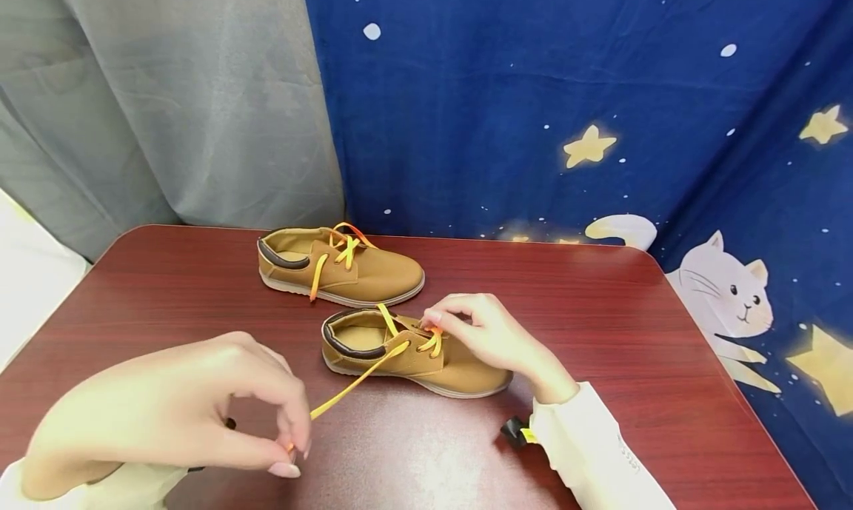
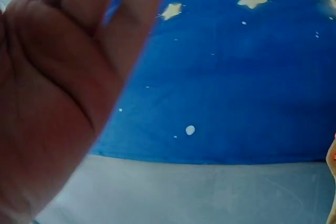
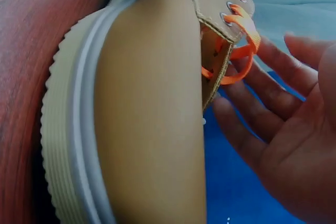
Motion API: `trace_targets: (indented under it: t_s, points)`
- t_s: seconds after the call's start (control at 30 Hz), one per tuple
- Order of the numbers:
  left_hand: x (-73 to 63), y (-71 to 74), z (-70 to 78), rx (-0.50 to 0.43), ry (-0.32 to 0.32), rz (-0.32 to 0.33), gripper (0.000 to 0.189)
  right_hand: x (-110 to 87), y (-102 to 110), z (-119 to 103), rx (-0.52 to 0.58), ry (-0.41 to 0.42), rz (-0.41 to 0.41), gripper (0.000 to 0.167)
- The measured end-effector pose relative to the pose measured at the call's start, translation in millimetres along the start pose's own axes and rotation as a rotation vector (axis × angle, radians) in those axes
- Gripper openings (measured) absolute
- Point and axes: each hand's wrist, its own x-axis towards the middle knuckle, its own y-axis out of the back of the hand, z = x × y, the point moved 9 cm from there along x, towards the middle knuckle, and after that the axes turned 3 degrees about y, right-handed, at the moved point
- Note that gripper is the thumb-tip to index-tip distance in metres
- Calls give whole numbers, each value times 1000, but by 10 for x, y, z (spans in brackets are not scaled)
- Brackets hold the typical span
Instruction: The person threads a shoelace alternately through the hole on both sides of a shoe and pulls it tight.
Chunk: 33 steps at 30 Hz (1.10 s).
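A tan lace-up shoe (image 1: 476, 369) lies sole-down, toe to the right. From it a yellow-orange shoelace (image 1: 360, 377) runs taut down to the left. My left hand (image 1: 220, 399) pinches its end between thumb and fingers, above the near left tabletop; the left wrist view shows that hand's palm (image 2: 52, 87), but not the fingertips. My right hand (image 1: 489, 332) reaches over the laced opening, thumb and index finger pinching at the lace near the front eyelets. Beside orange lace loops (image 3: 249, 40), its other fingers extend along the shoe's far side in the right wrist view.
A second tan shoe (image 1: 386, 273) stands behind the first, its laces loose. Both are on a dark red wooden table (image 1: 600, 303). Beyond the far edge hang a blue star-patterned curtain (image 1: 466, 125) and a grey curtain (image 1: 226, 103). A black strap piece (image 1: 513, 431) hangs by my right sleeve.
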Motion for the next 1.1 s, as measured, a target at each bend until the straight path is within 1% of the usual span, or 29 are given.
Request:
trace_targets:
  t_s: [0.03, 0.07, 0.1, 0.13, 0.17, 0.23, 0.33, 0.43, 0.5, 0.6, 0.67, 0.73, 0.83, 0.9, 1.0, 1.07, 1.1]
  points:
    - [165, 103, 195, 18, 63, -27, 26, -2, 21, 11, -19, -12, 10, 18]
    - [175, 103, 167, 38, 139, -64, 29, -3, 33, 21, -34, -23, 14, 20]
    - [272, 160, 276, 40, 191, -85, 25, -1, 39, 24, -44, -28, 17, 21]
    - [337, 182, 318, 7, 238, -112, 22, 2, 38, 29, -52, -32, 16, 22]
    - [384, 190, 331, -5, 282, -134, 22, 4, 35, 32, -60, -35, 14, 22]
    - [433, 148, 274, -31, 372, -176, 22, 5, 27, 43, -70, -41, 11, 22]
    - [476, 44, 113, -54, 528, -218, 25, 8, 21, 67, -87, -47, 12, 22]
    - [544, -65, -15, -49, 609, -246, 28, 9, 30, 117, -108, -63, 21, 20]
    - [588, -131, -86, -48, 644, -254, 29, 10, 30, 149, -118, -75, 19, 18]
    - [653, -202, -163, -23, 654, -247, 30, 8, 20, 178, -138, -84, 1, 17]
    - [685, -234, -207, -10, 648, -237, 29, 5, 12, 183, -151, -84, -15, 18]
    - [709, -254, -246, -1, 639, -231, 28, 4, 7, 180, -159, -83, -26, 18]
    - [715, -256, -314, -15, 667, -222, 28, 0, 11, 162, -152, -82, -28, 17]
    - [705, -233, -361, -32, 708, -209, 29, 0, 18, 146, -146, -82, -16, 18]
    - [722, -148, -402, -13, 736, -149, 34, 1, 14, 125, -145, -85, 1, 18]
    - [771, -62, -398, 20, 717, -71, 32, 3, -6, 117, -149, -91, 2, 18]
    - [802, -5, -389, 55, 702, -15, 30, 3, -20, 110, -154, -89, -4, 17]
